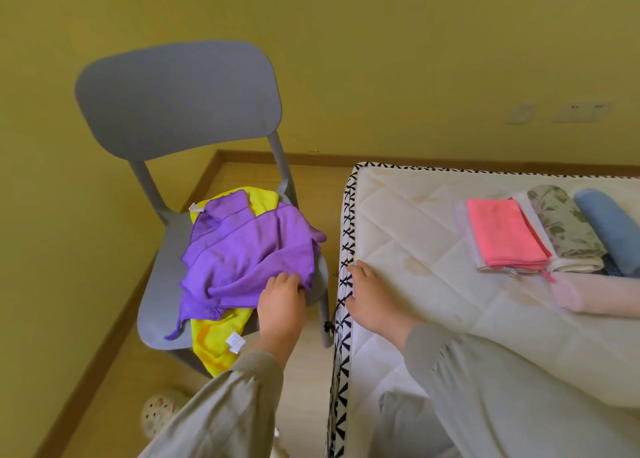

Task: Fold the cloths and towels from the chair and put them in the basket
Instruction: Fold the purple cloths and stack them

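A crumpled purple cloth (pixel 249 250) lies on the seat of a grey chair (pixel 162 270), on top of a yellow cloth (pixel 218 336). My left hand (pixel 280 302) pinches the near right edge of the purple cloth. My right hand (pixel 372 300) rests empty on the left edge of the mattress (pixel 408 236), fingers spread. At the right, a pale mesh basket (pixel 485 269) on the mattress holds a folded pink cloth (pixel 500 232), a rolled floral towel (pixel 564 229) and a blue towel (pixel 609 225).
A yellow wall stands close behind the chair, with a wooden skirting board along the floor. A narrow gap of wooden floor separates the chair from the mattress. A slipper (pixel 157 412) shows at the bottom left. A pale pink item (pixel 595 295) lies in front of the basket.
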